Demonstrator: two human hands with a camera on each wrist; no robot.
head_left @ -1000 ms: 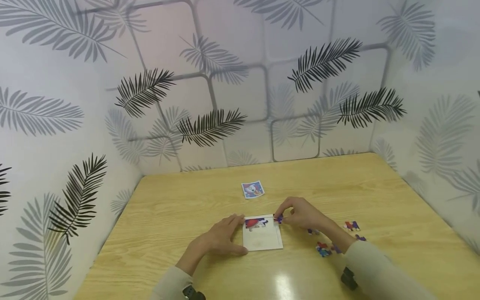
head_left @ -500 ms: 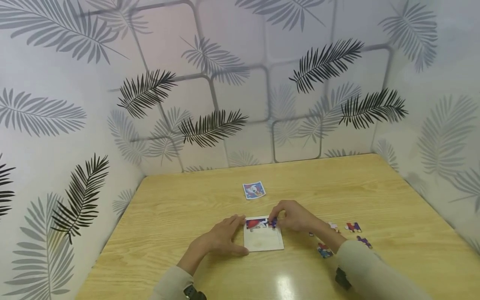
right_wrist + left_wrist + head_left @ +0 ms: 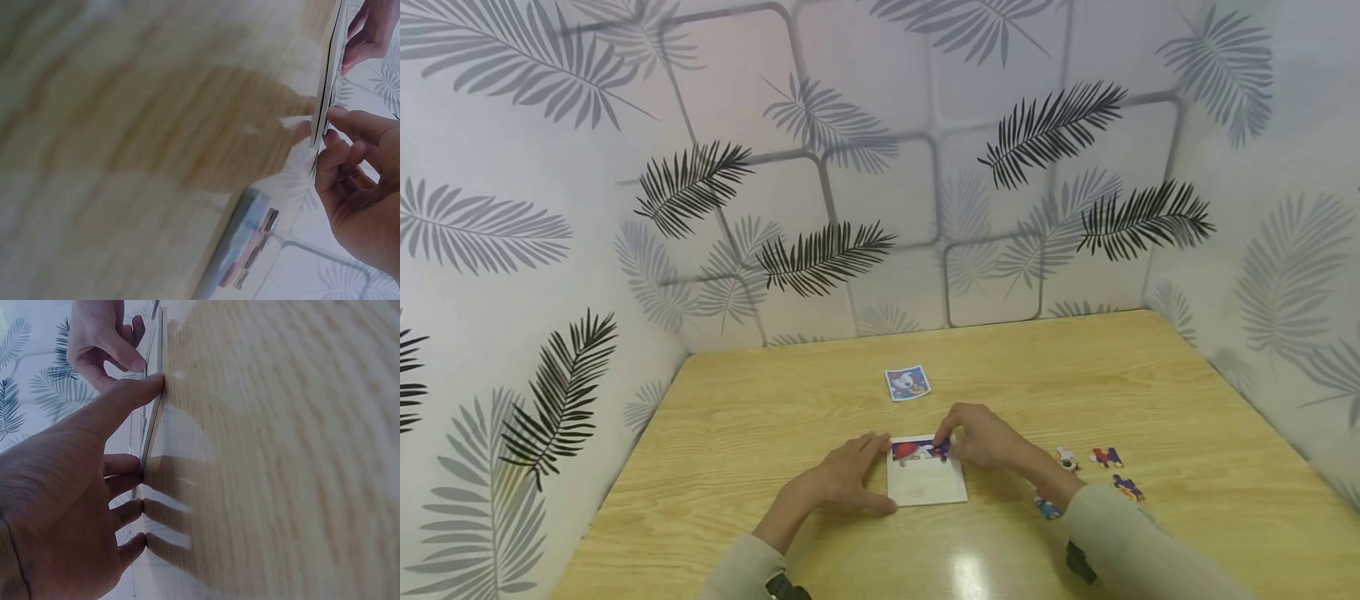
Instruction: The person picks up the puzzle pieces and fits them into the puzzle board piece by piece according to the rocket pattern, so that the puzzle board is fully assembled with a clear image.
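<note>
A square white puzzle tray [image 3: 928, 487] lies on the table, with jigsaw pieces [image 3: 906, 451] showing red and white along its top left. Against the tray's left side rests my left hand [image 3: 844, 473], thumb at the lower corner and fingers spread toward the upper one. In the left wrist view, the left hand's fingertips [image 3: 134, 547] reach the table beside the tray edge. My right hand [image 3: 988, 437] pinches a purple puzzle piece [image 3: 941, 451] at the tray's upper right, beside the laid pieces. The right wrist view shows thumb and finger right at the tray rim [image 3: 323, 94].
A small picture card [image 3: 907, 383] of a white cartoon animal lies behind the tray. Several loose puzzle pieces [image 3: 1106, 457] are scattered right of the tray, some partly under the right forearm. A patterned wall [image 3: 880, 292] stands behind the wooden table [image 3: 760, 400].
My right hand has moved left with the purple piece, from the tray's right edge onto its top row beside the laid pieces. The left hand has stayed at the tray's left side.
</note>
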